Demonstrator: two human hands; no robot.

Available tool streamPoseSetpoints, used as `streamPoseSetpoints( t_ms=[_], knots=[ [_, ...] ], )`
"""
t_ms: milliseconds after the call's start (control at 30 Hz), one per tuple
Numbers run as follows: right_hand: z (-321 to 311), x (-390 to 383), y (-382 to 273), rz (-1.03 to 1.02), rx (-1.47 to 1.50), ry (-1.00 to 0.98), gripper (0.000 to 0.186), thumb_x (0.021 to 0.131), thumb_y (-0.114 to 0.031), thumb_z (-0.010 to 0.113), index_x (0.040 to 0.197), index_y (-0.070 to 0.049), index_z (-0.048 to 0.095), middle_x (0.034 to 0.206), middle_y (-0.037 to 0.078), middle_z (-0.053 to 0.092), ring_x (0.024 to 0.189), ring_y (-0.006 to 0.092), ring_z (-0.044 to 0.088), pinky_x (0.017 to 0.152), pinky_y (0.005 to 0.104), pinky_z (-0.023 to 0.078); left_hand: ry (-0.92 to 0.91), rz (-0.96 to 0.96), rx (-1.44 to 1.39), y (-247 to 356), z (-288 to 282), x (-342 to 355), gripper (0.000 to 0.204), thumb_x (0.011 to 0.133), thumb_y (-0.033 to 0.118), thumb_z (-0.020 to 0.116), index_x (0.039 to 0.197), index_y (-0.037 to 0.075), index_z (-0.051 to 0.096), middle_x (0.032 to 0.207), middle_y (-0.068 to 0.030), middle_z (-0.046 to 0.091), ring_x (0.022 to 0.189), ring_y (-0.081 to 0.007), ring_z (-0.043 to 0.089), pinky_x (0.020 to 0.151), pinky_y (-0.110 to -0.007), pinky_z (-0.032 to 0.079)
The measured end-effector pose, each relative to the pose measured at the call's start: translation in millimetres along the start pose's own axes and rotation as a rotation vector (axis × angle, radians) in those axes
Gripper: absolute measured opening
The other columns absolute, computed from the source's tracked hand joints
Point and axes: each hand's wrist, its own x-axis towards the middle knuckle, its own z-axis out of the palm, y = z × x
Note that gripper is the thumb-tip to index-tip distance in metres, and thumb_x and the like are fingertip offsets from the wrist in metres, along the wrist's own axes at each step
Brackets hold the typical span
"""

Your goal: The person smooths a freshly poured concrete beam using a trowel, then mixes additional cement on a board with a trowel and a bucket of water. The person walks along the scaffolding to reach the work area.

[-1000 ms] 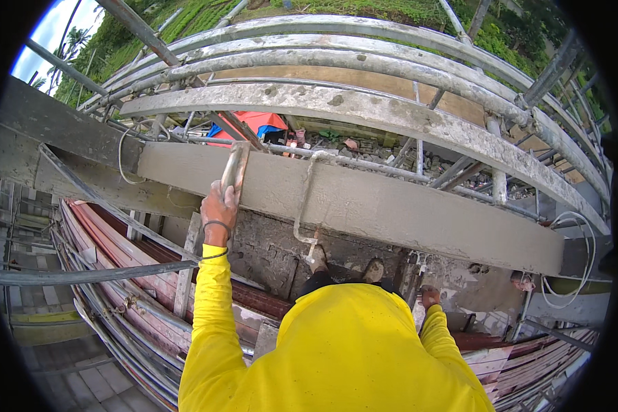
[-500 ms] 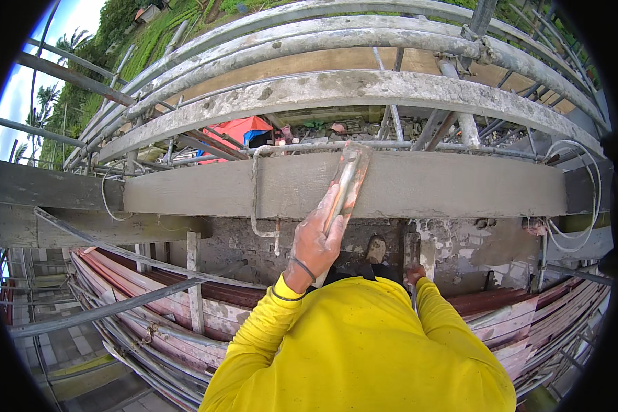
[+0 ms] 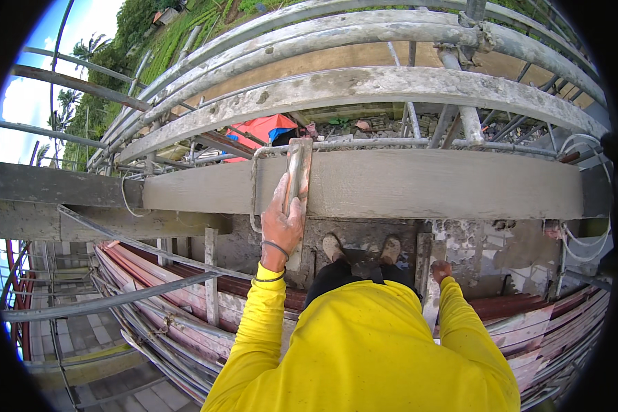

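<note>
My left hand point(image 3: 281, 223) is wrapped round the handle of a long, narrow plastering float point(image 3: 299, 161), smeared with orange and grey. The float stands across the smooth grey rendered face of a beam point(image 3: 439, 182), its far end at the beam's upper edge. A bent, mortar-crusted metal rod point(image 3: 255, 192) hooks over the beam just left of the float. My right hand point(image 3: 441, 270) is closed, low on the right beside an upright pale plank point(image 3: 432, 292). Whatever its fingers hold, if anything, is hidden.
Metal scaffold pipes point(image 3: 364, 31) and a pale, mortar-spotted rail point(image 3: 384, 84) run beyond the beam. Rubble and a red tarp point(image 3: 257, 130) lie below. My shoes point(image 3: 390, 248) stand on mortar-splashed flooring. Thin diagonal bars point(image 3: 117, 305) cross at left; white cable loops point(image 3: 587, 226) hang at right.
My left hand has slid the float leftward along the beam, close to the bent rod, and turned it more upright. My right hand has shifted right, and both shoes now show.
</note>
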Motion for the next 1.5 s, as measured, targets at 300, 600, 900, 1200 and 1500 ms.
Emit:
streamPoseSetpoints(
  t_ms=[300,600,900,1200,1500],
  knots=[
    [0.8,3.6,42.5,-0.107,-0.100,-0.111,0.025,0.099,-0.028,0.057,0.111,-0.009,0.067,0.087,0.009,0.071,0.065,0.0242,0.069,0.054,0.0400,0.056,-0.059,-0.027,-0.113,29.8,15.2,-8.5,0.055,0.096,0.011,0.060,0.149,0.002,0.051,0.138,-0.0275,0.062,0.127,-0.0393,0.063,0.105,-0.039,0.049],
    [-6.3,-10.4,-48.9,0.008,0.037,0.027,0.037,0.087,-0.032,0.066,0.112,-0.005,0.072,0.116,0.023,0.071,0.112,0.0435,0.066,0.092,0.0477,0.052,0.049,-0.097,-0.033,-12.3,0.9,-6.5,0.054,0.095,0.004,0.057,0.149,0.000,0.051,0.141,-0.0246,0.062,0.128,-0.0318,0.063,0.108,-0.038,0.047],
    [-7.9,-52.7,-52.2,0.032,-0.122,0.015,0.041,0.088,-0.031,0.068,0.117,-0.003,0.069,0.121,0.024,0.069,0.117,0.0420,0.063,0.099,0.0438,0.051,-0.064,-0.169,-0.209,48.6,57.9,-25.9,0.054,0.097,0.006,0.055,0.150,-0.003,0.047,0.147,-0.0229,0.055,0.134,-0.0330,0.056,0.112,-0.039,0.042],
    [32.2,-31.7,52.0,-0.013,0.025,0.106,0.031,0.090,-0.032,0.065,0.101,-0.004,0.073,0.107,0.024,0.071,0.108,0.0436,0.066,0.091,0.0448,0.054,-0.408,0.226,-0.289,152.9,134.4,-24.8,0.057,0.096,0.010,0.056,0.152,0.002,0.045,0.148,-0.0273,0.053,0.134,-0.0461,0.053,0.108,-0.043,0.047],
    [9.3,-77.4,-35.1,-0.186,-0.079,0.171,0.030,0.092,-0.029,0.059,0.096,-0.003,0.071,0.093,0.019,0.072,0.091,0.0333,0.071,0.080,0.0450,0.053,-0.131,0.025,-0.028,74.6,71.6,-18.8,0.055,0.096,0.005,0.056,0.150,-0.001,0.048,0.145,-0.0223,0.057,0.132,-0.0332,0.057,0.111,-0.040,0.043]
  ],
)
